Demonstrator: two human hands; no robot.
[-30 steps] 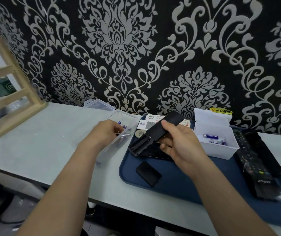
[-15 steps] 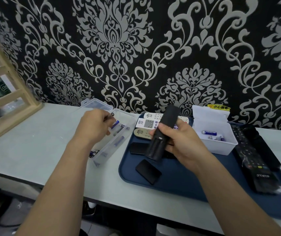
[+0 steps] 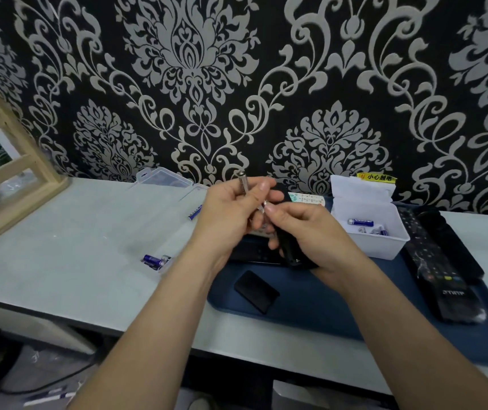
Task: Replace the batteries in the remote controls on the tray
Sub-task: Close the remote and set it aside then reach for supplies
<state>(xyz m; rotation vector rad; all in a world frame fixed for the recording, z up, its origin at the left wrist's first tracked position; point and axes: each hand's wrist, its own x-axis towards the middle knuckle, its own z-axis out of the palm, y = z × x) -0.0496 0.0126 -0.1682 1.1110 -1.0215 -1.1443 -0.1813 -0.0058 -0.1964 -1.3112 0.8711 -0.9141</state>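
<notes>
My left hand (image 3: 230, 211) pinches a slim battery (image 3: 242, 180) whose metal end pokes up above the fingers. My right hand (image 3: 307, 232) grips a black remote (image 3: 288, 250) upright over the dark blue tray (image 3: 310, 309). The two hands meet, and the battery's lower end is at the remote's top, hidden by fingers. The remote's black battery cover (image 3: 256, 291) lies on the tray near its front left. Another black remote (image 3: 251, 251) lies flat behind my hands.
A white box (image 3: 369, 232) with several batteries stands on the tray's back. Two long black remotes (image 3: 443, 270) lie at the tray's right. A clear plastic case (image 3: 163, 179) with loose batteries (image 3: 155, 260) sits left of the tray. A wooden rack (image 3: 9, 184) stands far left.
My left hand rose from the clear case with a battery and moved right to meet the right hand. My right hand turned the remote more upright.
</notes>
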